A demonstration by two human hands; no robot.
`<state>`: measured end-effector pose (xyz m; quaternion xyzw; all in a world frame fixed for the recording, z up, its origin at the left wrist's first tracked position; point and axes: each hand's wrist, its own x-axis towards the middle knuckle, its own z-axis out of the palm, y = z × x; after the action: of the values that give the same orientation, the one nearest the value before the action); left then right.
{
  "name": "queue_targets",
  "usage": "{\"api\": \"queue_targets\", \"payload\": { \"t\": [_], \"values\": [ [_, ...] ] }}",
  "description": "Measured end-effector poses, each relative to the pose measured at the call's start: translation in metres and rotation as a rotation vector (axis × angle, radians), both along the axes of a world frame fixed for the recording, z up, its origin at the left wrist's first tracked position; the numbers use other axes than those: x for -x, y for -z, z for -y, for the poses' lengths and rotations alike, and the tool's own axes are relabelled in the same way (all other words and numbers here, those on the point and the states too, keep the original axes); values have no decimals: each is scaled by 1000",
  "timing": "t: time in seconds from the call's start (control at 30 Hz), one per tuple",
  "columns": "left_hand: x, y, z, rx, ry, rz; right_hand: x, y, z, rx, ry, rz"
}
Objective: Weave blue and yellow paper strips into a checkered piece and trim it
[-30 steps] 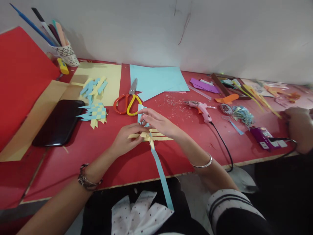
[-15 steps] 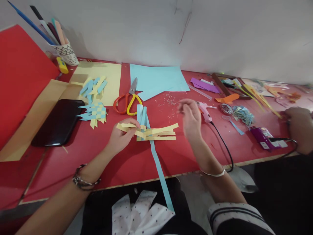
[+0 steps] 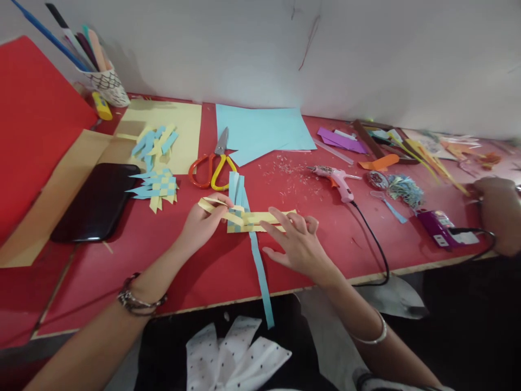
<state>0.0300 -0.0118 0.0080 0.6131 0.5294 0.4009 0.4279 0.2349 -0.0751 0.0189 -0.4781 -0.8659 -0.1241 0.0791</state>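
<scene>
Cream paper strips (image 3: pixel 266 218) cross several light blue paper strips (image 3: pixel 237 187) in a partly woven piece on the red table. My left hand (image 3: pixel 205 220) pinches the folded-back left ends of cream strips, lifted off the table. My right hand (image 3: pixel 299 239) lies over the right ends of the cream strips, palm down with fingers spread; its fingertips touch or hover just above them. One long blue strip (image 3: pixel 261 277) runs from under the weave toward me and hangs over the table edge.
Scissors (image 3: pixel 215 165) lie behind the weave, by a blue sheet (image 3: pixel 264 127). A finished woven piece (image 3: pixel 157 187) and a black phone-like slab (image 3: pixel 95 203) sit left. A corded pink glue gun (image 3: pixel 336 179) lies right, near a purple power box (image 3: pixel 437 228) and another person's hand (image 3: pixel 499 214).
My right hand has come down and left from beside the glue gun onto the cream strips. The long blue strip's hanging end has shifted left and up. My left hand keeps its pinch.
</scene>
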Motion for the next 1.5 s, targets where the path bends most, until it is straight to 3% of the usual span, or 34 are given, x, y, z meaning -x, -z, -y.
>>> {"api": "queue_targets", "payload": {
  "t": [0.17,0.43,0.73,1.0,1.2,1.37,1.5],
  "values": [
    [-1,-5,0,11,17,18,3,0,-4,68,7,15],
    [0,-5,0,-23,22,-13,13,1,-18,345,-64,-151],
    [0,0,0,-19,35,-101,29,2,-21,299,29,-220],
    [2,1,1,-58,45,-161,24,-4,-22,360,-5,-245],
    [3,0,0,-100,61,-224,8,-16,-5,441,-190,-135],
    [2,1,1,-110,71,-249,16,-5,16,279,-132,-133],
    [2,1,2,-110,64,-263,33,7,16,140,-169,-211]
  ]
}}
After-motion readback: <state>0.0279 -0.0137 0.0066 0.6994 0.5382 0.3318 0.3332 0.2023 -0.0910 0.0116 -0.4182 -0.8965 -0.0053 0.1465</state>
